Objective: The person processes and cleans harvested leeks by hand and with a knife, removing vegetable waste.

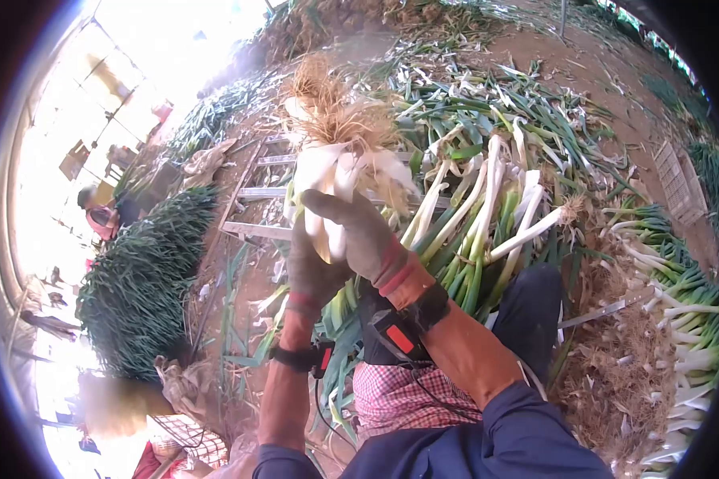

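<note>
In front of me a bunch of green onions [345, 177] is raised, its white stems and shaggy brown roots pointing away from my body. My right hand [361, 233], in a dirty grey glove with a red cuff, closes on the stems from the right, thumb across them. Gloved the same way, my left hand [311, 267] grips the bunch from the left and below; some of its fingers are hidden. Loose papery skins hang around the white stems. Just right of my hands lies a pile of green onions [487, 211], roots mostly away from me.
A metal ladder-like frame [256, 193] lies beyond my hands. Bundled green onions [148, 279] are heaped at left, near another person [108, 215]. More green onions [695, 351] line the right side, beside root trimmings [607, 383]. A plastic crate [679, 184] sits at far right.
</note>
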A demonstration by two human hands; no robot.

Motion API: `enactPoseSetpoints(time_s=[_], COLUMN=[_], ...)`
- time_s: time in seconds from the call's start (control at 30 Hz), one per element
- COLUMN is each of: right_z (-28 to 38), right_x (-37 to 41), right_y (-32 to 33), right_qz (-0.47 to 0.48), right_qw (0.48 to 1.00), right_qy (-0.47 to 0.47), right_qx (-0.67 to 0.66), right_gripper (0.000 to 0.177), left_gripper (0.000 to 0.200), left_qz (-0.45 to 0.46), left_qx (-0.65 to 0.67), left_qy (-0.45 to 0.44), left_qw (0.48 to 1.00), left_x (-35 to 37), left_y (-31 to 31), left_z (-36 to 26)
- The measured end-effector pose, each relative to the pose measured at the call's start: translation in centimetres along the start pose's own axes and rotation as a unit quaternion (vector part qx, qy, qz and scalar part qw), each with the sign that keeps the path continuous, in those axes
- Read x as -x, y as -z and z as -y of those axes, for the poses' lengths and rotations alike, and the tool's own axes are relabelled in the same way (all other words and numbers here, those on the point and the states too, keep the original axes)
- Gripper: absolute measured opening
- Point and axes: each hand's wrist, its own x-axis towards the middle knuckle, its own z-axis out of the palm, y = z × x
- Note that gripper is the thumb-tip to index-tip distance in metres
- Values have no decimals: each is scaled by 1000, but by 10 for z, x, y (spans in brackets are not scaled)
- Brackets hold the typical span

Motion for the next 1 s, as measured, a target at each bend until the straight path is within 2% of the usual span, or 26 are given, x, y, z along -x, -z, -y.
enactPoseSetpoints(time_s=[0.03,0.13,0.17,0.23,0.3,0.33,0.4,0.43,0.47,0.53,0.57,0.63,0.67,0.73,0.8,0.83,0.87,0.93,0.97,1.0], right_z=[9,31,19,41,47,49,59,66,65,66,78,115,117,120,125,125,123,122,136,154], right_x=[7,22,18,31,33,35,37,37,26,10,16,29,25,22,28,31,39,67,88,105], right_y=[-3,-15,-7,-16,-20,-20,-21,-23,-24,-37,-39,-56,-61,-67,-64,-54,-43,-22,-9,0], right_qz=[6,-25,-58,-41,-28,-10,12,14,24,43,61,77,80,84,84,31,17,-7,38,84], right_qw=[1000,999,998,999,999,994,974,964,975,985,982,974,976,979,982,970,938,841,859,873], right_qy=[-19,-36,-7,2,22,58,96,100,122,159,168,183,188,176,143,117,156,230,190,150], right_qx=[-3,22,24,30,21,94,206,246,183,56,62,110,81,66,94,212,308,489,474,457], right_gripper=[33,30,51,51,52,51,48,47,47,47,49,51,52,55,57,60,61,62,64,66], left_gripper=[114,105,102,96,83,76,65,62,60,57,56,56,56,52,54,54,54,51,51,52], left_qz=[3,-45,-71,-152,-142,-139,-123,-124,-123,-105,-98,-75,-64,-99,-30,-10,10,16,49,46], left_qx=[-36,-73,-77,-52,0,25,6,-67,-69,-6,8,-70,-9,-51,28,53,77,99,50,64], left_qy=[22,-22,-35,-53,-94,-114,-113,-173,-185,-129,-116,-218,-144,-205,-110,-96,-81,-123,-47,-38], left_qw=[999,996,994,986,985,983,986,975,973,986,988,971,987,972,993,994,994,987,996,996], left_x=[0,3,3,7,5,2,-12,-17,-23,-38,-43,-48,-48,-54,-54,-54,-55,-59,-58,-57], left_y=[2,-8,-13,-29,-28,-26,-26,-11,0,20,29,60,62,62,66,65,65,63,70,70], left_z=[-6,-4,-5,-16,-28,-32,9,-10,-20,-43,-59,-109,-131,-124,-126,-124,-122,-105,-112,-113])
